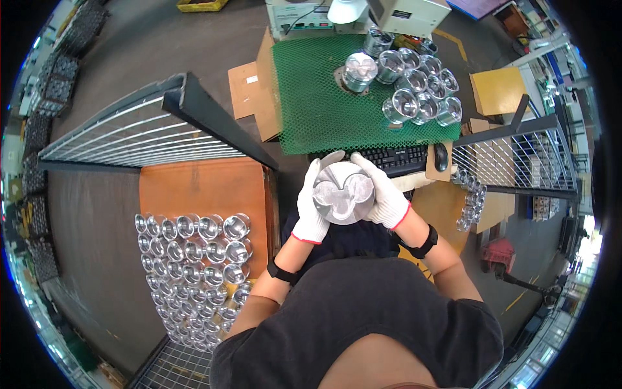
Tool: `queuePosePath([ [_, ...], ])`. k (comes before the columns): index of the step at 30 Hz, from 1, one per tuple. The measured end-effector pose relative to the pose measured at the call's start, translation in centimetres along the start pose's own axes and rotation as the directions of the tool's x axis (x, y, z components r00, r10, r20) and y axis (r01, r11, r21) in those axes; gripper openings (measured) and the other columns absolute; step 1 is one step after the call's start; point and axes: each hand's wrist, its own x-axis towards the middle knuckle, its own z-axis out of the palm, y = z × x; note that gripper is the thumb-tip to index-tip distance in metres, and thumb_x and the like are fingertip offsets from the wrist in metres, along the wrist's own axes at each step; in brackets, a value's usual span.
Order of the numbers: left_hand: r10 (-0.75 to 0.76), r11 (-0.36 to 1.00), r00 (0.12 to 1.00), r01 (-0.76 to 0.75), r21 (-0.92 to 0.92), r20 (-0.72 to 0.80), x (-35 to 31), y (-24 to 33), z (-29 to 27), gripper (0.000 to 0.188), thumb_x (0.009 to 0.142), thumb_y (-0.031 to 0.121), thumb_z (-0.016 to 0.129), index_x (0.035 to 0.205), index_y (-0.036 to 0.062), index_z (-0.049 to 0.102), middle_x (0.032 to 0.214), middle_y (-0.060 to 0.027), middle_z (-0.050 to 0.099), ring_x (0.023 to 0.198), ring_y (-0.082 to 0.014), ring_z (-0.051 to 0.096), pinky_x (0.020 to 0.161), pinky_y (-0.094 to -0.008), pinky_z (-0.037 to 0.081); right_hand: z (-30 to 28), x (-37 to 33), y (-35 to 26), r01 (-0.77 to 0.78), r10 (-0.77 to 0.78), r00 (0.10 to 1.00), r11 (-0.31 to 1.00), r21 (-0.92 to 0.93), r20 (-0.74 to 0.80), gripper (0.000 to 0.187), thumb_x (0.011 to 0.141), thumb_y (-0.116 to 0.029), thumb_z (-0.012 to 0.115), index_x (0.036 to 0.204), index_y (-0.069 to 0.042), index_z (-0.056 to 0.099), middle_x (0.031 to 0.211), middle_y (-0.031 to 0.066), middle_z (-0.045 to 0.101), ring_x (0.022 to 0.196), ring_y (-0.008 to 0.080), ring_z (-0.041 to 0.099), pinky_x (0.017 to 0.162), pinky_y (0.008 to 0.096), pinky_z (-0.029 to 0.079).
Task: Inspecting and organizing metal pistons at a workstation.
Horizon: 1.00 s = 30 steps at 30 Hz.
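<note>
A round silver engine piston (342, 193) is held in front of my body, its machined crown turned up. My left hand (313, 206), in a white knitted glove, wraps the piston's left side. On its right side my right hand (387, 196), gloved the same way, presses against the rim, so both hands are closed on it. Just beyond lies a black keyboard (397, 159), partly covered by my right fingers. Farther off, one piston (359, 70) stands crown up on a green mesh mat (308, 97), with several more pistons (414, 81) grouped to its right.
Rows of pistons (194, 253) fill an orange-brown board (201, 181) at my left, behind a metal rack frame (188, 110). A black mouse (440, 157) sits right of the keyboard. More pistons (473, 204) stand at the right beside a wire rack (512, 159). A red pallet jack (499, 254) is farther right.
</note>
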Motion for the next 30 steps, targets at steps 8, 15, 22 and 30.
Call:
queuePosePath([
  [8, 0.180, 0.862, 0.978, -0.107, 0.495, -0.102, 0.6, -0.5, -11.8, 0.039, 0.102, 0.028, 0.050, 0.128, 0.0007, 0.060, 0.125, -0.0123, 0.064, 0.118, -0.0215, 0.059, 0.103, -0.0334, 0.044, -2.7, 5.0, 0.5, -0.096, 0.100, 0.995, 0.949, -0.300, -0.002, 0.034, 0.094, -0.036, 0.065, 0.110, -0.007, 0.068, 0.104, 0.0062, 0.072, 0.096, 0.0213, 0.069, 0.092, 0.0404, 0.053],
  [15, 0.144, 0.794, 0.851, 0.205, 0.573, -0.505, -6.6, 0.9, -18.1, 0.036, 0.098, 0.028, 0.059, 0.127, 0.0065, 0.061, 0.101, 0.0017, 0.062, 0.080, -0.0065, 0.051, 0.072, -0.0211, 0.044, 0.1, 10.6, -4.0, 0.260, 0.039, 0.960, -0.501, -0.826, 0.278, 0.035, 0.079, -0.034, 0.068, 0.097, -0.004, 0.070, 0.088, 0.0146, 0.070, 0.084, 0.0270, 0.069, 0.076, 0.0364, 0.053],
  [22, 0.246, 0.881, 0.750, 0.091, 0.463, -0.615, -6.2, 0.0, -17.5, 0.036, 0.098, 0.023, 0.059, 0.127, 0.0022, 0.058, 0.098, -0.0025, 0.062, 0.074, -0.0044, 0.052, 0.064, -0.0186, 0.043, 4.2, 23.4, -12.6, 0.069, -0.182, 0.689, -0.947, -0.314, 0.702, 0.023, 0.081, -0.030, 0.062, 0.080, -0.010, 0.072, 0.088, 0.0141, 0.070, 0.084, 0.0311, 0.067, 0.078, 0.0418, 0.054],
  [30, 0.260, 0.891, 0.723, 0.076, 0.448, -0.640, -2.5, -0.5, -16.0, 0.039, 0.098, 0.023, 0.059, 0.130, -0.0003, 0.055, 0.100, -0.0053, 0.062, 0.076, -0.0070, 0.055, 0.065, -0.0202, 0.045, 6.3, 32.3, -18.5, -0.074, -0.415, 0.518, -0.893, -0.444, 0.748, 0.017, 0.080, -0.015, 0.058, 0.092, -0.010, 0.070, 0.096, 0.0159, 0.068, 0.095, 0.0312, 0.064, 0.085, 0.0441, 0.049],
])
